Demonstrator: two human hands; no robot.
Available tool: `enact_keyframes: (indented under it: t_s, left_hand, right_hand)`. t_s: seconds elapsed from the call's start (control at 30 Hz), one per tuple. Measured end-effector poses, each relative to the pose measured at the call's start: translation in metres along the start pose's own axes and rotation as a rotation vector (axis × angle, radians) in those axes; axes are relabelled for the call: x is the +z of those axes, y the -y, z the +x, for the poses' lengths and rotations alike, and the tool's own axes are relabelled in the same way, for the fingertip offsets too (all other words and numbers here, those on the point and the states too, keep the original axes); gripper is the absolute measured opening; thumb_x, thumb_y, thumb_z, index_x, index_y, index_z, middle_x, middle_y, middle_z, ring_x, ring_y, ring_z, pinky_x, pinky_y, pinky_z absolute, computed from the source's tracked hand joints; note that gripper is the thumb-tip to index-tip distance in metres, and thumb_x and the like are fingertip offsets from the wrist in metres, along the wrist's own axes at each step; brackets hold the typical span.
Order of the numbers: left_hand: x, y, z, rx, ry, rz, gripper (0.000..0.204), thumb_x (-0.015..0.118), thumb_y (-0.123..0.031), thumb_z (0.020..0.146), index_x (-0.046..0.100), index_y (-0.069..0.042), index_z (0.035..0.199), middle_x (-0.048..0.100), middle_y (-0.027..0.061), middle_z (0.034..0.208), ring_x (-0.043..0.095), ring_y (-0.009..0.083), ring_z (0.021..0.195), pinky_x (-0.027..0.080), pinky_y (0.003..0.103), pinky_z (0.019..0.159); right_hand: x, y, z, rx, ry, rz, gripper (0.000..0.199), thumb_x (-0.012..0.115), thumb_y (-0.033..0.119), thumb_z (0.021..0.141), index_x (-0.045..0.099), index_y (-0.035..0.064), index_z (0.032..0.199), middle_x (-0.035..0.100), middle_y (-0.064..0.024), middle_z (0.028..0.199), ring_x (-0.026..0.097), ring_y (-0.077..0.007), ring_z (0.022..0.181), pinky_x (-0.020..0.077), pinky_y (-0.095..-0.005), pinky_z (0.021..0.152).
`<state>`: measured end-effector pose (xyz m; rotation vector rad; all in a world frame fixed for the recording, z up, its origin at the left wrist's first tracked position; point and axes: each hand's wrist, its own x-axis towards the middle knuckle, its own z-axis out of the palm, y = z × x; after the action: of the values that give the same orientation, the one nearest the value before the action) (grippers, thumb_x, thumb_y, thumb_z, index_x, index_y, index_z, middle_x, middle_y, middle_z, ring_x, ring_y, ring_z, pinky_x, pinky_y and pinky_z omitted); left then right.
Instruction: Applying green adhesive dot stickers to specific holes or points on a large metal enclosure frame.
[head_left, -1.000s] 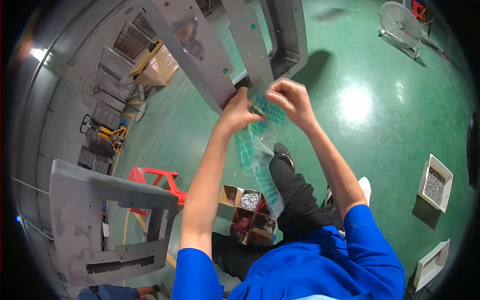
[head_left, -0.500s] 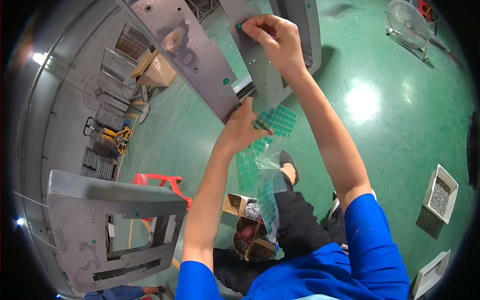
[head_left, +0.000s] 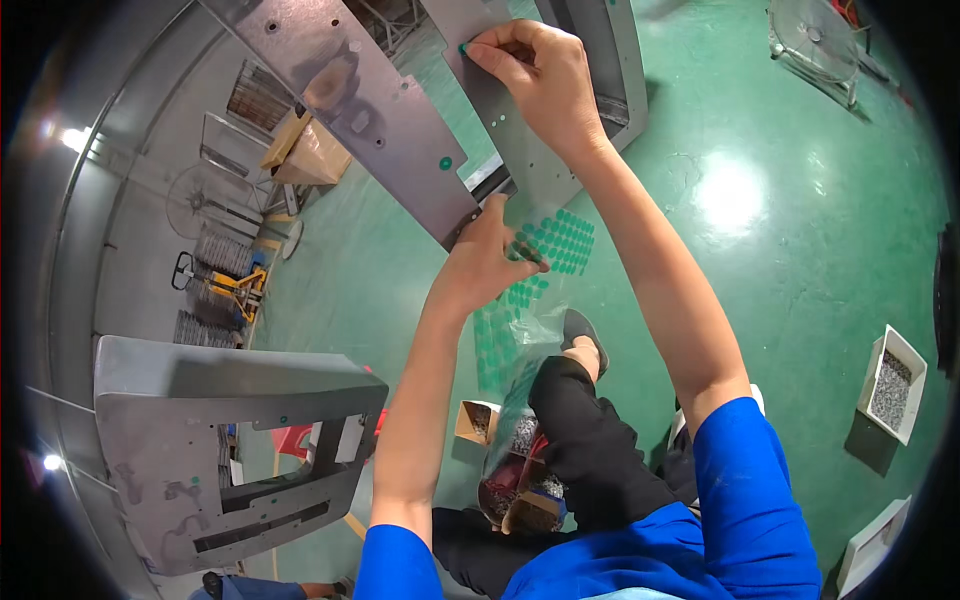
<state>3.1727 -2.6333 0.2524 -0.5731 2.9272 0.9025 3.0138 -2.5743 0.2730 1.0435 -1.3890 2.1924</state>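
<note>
R hand (head_left: 540, 80) moved up onto metal panel (head_left: 520, 140); sticker sheet (head_left: 530, 270) hangs lengthwise.

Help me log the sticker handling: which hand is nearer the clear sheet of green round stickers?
Left. The left hand grips the clear sheet of green round stickers at its top edge. The right hand is raised well above it, fingertips pressed on a grey metal panel.

A green dot (head_left: 463, 47) is being pressed onto a grey metal panel (head_left: 520, 130) by the right hand (head_left: 535, 75). A clear sheet (head_left: 545, 250) of green dots is being held below by the left hand (head_left: 490, 255), above the green floor (head_left: 800, 250).
</note>
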Motion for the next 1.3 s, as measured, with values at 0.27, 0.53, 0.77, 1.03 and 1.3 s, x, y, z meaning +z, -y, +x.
enact_keyframes:
  t_s: [0.27,0.53,0.77,1.03,1.3]
  left_hand:
    - [0.008,0.011,0.011,0.056,-0.014,-0.005,0.082,0.071,-0.004,0.066,0.027,0.008,0.134,0.055,0.0063,0.064,0.049,0.0106,0.052,0.038,0.026,0.044]
    - [0.012,0.008,0.014,0.059,-0.001,0.022,0.085,0.078,-0.01,0.065,0.028,0.005,0.132,0.064,0.0136,0.073,0.058,0.0212,0.057,0.045,0.034,0.052]
    - [0.018,0.025,0.013,0.094,-0.006,0.066,0.081,0.079,-0.01,0.065,0.03,0.006,0.128,0.062,0.0127,0.07,0.058,0.0219,0.056,0.044,0.035,0.051]
    - [0.025,0.051,0.023,0.171,0.006,-0.013,0.08,0.08,-0.008,0.064,0.032,0.005,0.127,0.057,0.0108,0.065,0.055,0.0205,0.053,0.042,0.034,0.047]
    - [0.021,0.045,0.029,0.169,0.003,0.11,0.088,0.082,-0.009,0.061,0.031,0.002,0.133,0.055,0.0116,0.066,0.058,0.0253,0.062,0.045,0.04,0.057]
  right_hand:
    - [-0.001,-0.004,-0.001,-0.004,-0.074,0.001,0.013,0.068,0.009,0.077,0.068,-0.0014,0.085,0.068,-0.0131,0.075,0.066,-0.0204,0.067,0.0513,-0.029,0.066]
    - [-0.002,-0.003,-0.005,-0.008,-0.115,-0.028,0.011,0.068,0.007,0.077,0.068,-0.0013,0.084,0.069,-0.0132,0.076,0.066,-0.0221,0.067,0.0519,-0.0306,0.066]
    - [0.007,-0.007,-0.018,-0.017,-0.182,-0.153,0.011,0.069,0.009,0.076,0.066,0.0004,0.082,0.068,-0.012,0.08,0.066,-0.0247,0.071,0.0515,-0.0351,0.066]
    - [0.001,-0.043,-0.02,0.089,-0.499,-0.041,0.053,0.083,0.029,0.064,0.055,-0.0013,0.099,0.056,-0.0162,0.104,0.057,-0.0256,0.1,0.0487,-0.0361,0.076]
    - [0.006,-0.051,-0.014,0.162,-0.154,0.218,0.067,0.085,0.038,0.061,0.058,-0.0046,0.106,0.064,-0.0106,0.084,0.062,-0.0172,0.074,0.05,-0.0296,0.069]
